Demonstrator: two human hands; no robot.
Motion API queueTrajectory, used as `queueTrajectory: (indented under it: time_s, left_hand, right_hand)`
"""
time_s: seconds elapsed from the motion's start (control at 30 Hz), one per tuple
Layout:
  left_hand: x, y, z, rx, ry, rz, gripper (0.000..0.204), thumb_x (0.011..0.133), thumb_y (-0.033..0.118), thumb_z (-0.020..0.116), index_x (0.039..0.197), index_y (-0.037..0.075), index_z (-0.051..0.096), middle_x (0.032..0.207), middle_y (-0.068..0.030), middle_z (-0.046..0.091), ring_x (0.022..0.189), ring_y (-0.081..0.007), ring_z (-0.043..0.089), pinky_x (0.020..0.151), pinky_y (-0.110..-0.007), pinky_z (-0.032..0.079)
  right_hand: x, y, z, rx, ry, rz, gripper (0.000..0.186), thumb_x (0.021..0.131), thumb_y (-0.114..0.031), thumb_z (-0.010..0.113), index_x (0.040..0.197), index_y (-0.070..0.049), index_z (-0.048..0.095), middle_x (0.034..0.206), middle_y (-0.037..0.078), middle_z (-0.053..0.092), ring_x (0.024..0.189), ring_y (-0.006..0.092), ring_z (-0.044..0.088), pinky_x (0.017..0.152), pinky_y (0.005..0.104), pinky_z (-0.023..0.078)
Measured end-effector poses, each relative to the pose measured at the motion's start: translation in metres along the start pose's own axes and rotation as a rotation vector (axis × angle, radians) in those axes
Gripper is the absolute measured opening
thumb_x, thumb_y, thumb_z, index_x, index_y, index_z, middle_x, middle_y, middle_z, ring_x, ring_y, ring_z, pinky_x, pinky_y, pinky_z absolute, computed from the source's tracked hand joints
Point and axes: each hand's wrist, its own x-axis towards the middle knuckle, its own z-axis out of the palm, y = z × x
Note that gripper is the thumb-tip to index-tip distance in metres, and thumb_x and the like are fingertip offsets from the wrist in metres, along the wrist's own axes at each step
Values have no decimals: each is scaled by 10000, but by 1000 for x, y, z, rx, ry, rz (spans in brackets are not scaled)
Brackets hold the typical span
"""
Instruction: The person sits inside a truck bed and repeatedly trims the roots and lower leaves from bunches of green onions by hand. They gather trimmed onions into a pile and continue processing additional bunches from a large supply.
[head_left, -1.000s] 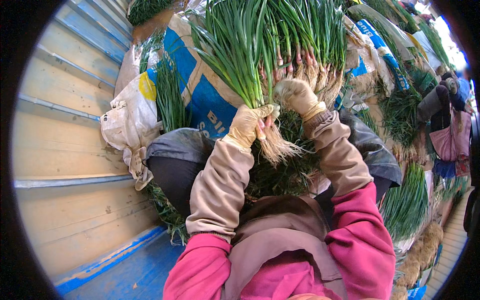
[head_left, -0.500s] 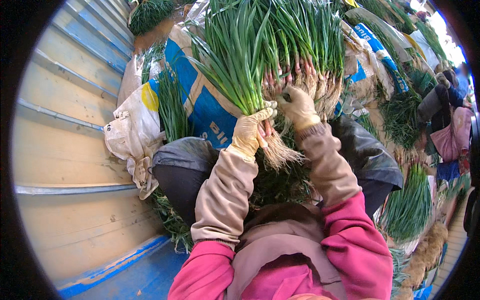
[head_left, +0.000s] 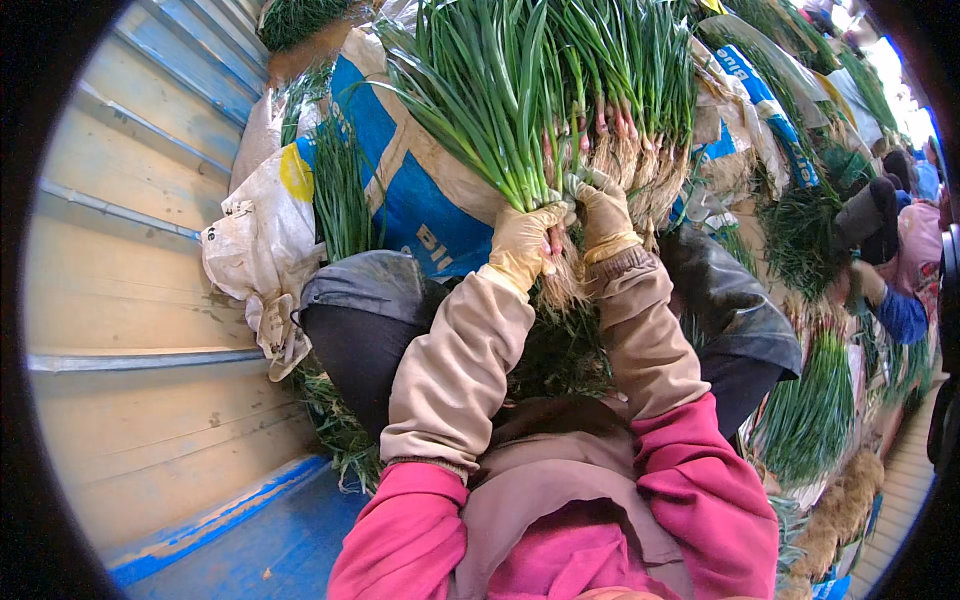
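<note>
Both gloved hands have shifted slightly rightward and higher since a second ago, keeping their hold on the bunch of green onions (head_left: 500,110) while the leaves have fanned a little wider toward the top edge. That bunch stands raised in front of the person, leaves up and pale roots hanging down just below the left hand (head_left: 522,243), whose fingers are wrapped tight around the neck where stalks meet bulbs. The right hand (head_left: 603,212) presses against the same neck from the other side, fingers curled onto the stalks, touching the neighbouring bunch with reddish bulbs (head_left: 625,120). Green onions of this kind look light but floppy: the leaves bend and bruise easily and the stalks slide past one another, so the firm band just above the roots seems the soundest place to hold, which is where both hands sit. Behind the bunch lies a blue and tan woven sack (head_left: 420,190), and a white plastic bag (head_left: 250,240) hangs beside the ribbed metal wall (head_left: 130,300). More bundled greens (head_left: 815,410) lie along the right, where another person's sleeve (head_left: 900,315) shows near the edge.
</note>
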Motion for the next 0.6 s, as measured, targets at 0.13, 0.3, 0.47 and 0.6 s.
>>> queueTrajectory:
  time_s: [0.13,0.3,0.47,0.6]
  left_hand:
    - [0,-3,-5,-66,-17,-80,95,799,55,623,735,-9,591,568,-85,573,343,-130,457,343,-237,378]
    - [-15,2,-6,-122,-52,-2,112,808,51,600,729,-25,577,540,-84,551,358,-149,462,434,-241,442]
    - [-11,-3,-10,47,-8,-78,251,820,152,604,620,8,557,477,-84,519,306,-150,419,317,-257,336]
    - [-5,1,-8,172,-45,-187,284,825,177,608,598,12,563,484,-89,538,287,-151,406,284,-258,285]
  right_hand:
    - [10,22,8,42,344,-95,89,796,5,609,885,12,601,685,58,607,516,126,544,452,229,439]
    - [23,-7,-9,131,-93,79,89,814,-96,618,893,-58,629,732,24,600,580,104,503,537,227,413]
    - [8,-11,38,-56,205,-258,170,815,-80,622,974,-30,592,847,21,613,691,114,543,620,232,435]
    - [26,8,11,489,80,-213,92,870,-106,529,874,-21,563,687,8,501,564,107,444,505,232,362]
